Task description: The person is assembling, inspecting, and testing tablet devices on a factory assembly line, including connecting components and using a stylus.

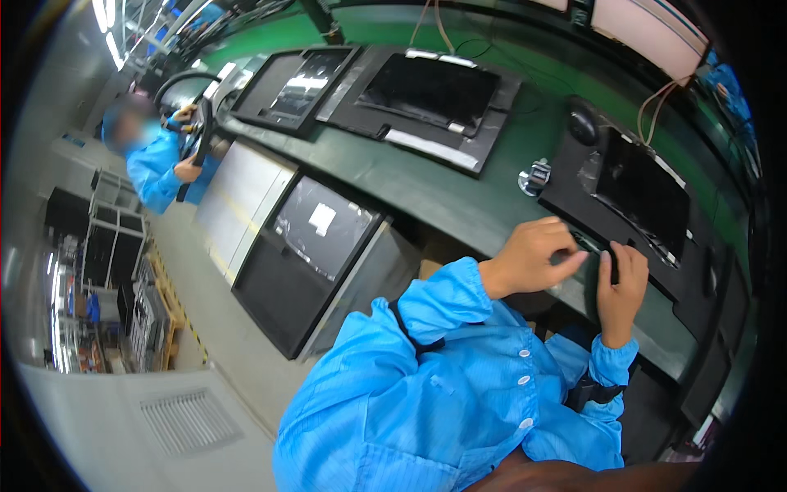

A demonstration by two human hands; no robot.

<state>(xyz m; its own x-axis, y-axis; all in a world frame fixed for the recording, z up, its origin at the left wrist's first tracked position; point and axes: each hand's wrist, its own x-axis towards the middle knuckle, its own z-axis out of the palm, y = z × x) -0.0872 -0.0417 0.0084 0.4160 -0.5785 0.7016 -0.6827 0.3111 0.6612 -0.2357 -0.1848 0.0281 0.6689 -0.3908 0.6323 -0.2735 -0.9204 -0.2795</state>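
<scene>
My left hand (533, 258) and my right hand (621, 287) are close together over the front edge of the green bench (459, 205). Both have curled fingers. A thin dark strip with a small glint shows between the fingertips; its kind is too small to make out. Just beyond the hands lies a black foam mat (566, 193), bearing a dark flat display panel (643, 197) with white tabs on its edges. A black computer mouse (583, 123) rests at the mat's far left corner. By the mat's left edge stands a small shiny metal device (534, 176).
Another display panel (430, 90) lies on a dark mat further left, beside a black tray (250, 102) holding a panel. Below the bench, a black open box (279, 291) holds a panel. A co-worker in blue (156, 168) grips a black frame (203, 139) at far left.
</scene>
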